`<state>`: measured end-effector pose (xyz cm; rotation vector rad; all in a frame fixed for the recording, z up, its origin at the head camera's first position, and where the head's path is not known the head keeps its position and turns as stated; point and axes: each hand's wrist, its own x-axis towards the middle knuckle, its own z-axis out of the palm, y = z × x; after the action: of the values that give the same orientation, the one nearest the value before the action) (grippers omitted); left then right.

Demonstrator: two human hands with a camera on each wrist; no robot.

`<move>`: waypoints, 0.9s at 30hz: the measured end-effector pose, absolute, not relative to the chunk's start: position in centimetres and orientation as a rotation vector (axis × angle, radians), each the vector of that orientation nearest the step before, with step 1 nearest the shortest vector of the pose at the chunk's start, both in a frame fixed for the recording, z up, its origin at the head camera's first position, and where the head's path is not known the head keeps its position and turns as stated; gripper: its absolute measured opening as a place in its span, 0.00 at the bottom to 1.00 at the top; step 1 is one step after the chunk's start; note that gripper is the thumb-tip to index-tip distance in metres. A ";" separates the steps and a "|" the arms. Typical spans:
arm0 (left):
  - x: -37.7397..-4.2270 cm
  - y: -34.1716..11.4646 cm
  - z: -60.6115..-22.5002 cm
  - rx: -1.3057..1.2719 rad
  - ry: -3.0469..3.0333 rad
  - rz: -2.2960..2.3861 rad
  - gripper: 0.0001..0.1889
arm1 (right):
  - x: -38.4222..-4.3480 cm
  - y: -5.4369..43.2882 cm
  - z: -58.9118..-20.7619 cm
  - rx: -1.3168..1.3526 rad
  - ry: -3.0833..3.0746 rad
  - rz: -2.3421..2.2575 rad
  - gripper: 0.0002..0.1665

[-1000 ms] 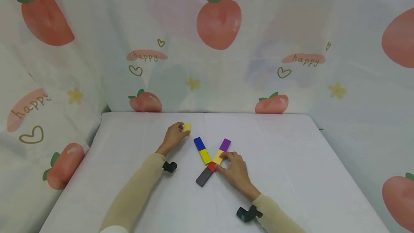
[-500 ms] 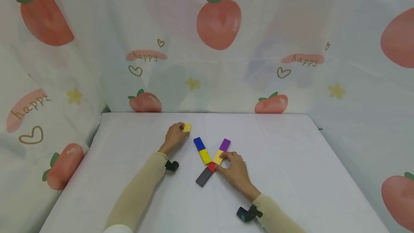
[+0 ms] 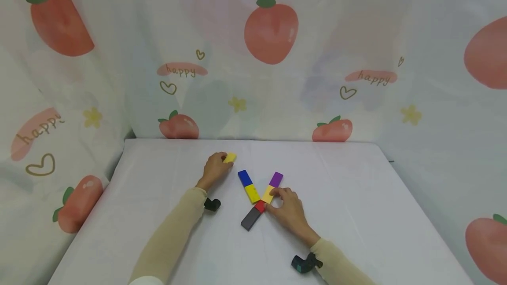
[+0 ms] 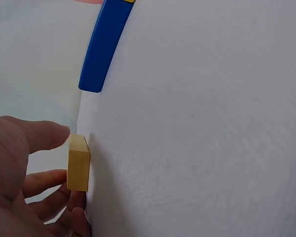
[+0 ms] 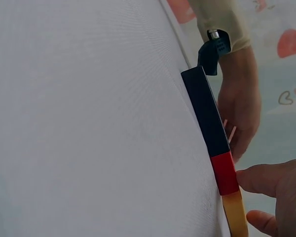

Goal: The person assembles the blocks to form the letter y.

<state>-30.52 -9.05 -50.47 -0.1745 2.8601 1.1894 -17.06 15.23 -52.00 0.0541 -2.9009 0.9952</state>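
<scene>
My left hand (image 3: pixel 215 169) pinches a pale yellow block (image 3: pixel 230 158) at the far left of the pieces; in the left wrist view the thumb lies at one end of this block (image 4: pixel 79 168), fingers at the other side. My right hand (image 3: pixel 291 210) rests at the right side of a Y-shaped row of blocks. Its thumb touches the red block (image 5: pixel 224 174); its index fingertip is at the light orange-yellow block (image 3: pixel 268 194). A purple block (image 3: pixel 276 179) extends beyond that one. The other branch is a bright yellow block (image 3: pixel 252 193) and a blue block (image 3: pixel 245 178). A dark block (image 3: pixel 251 218) forms the stem.
The blocks lie on a table with a white cloth (image 3: pixel 356 214). A patterned curtain (image 3: pixel 273 96) with printed fruit hangs behind and at the sides. Each wrist wears a small black camera, such as the right one (image 3: pixel 305 264).
The left hand has shifted slightly right with the pale yellow block, which has turned a little. The head view has tilted slightly. The right hand and the Y of blocks stay in place.
</scene>
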 end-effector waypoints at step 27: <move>-30.0 -10.1 -50.4 -0.126 2.907 1.340 0.23 | -16.8 15.3 -51.9 0.081 -2.871 1.015 0.21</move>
<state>-30.00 -10.06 -50.40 -0.1256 2.9068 1.3398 -16.84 15.30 -51.93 0.0806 -2.8713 1.0150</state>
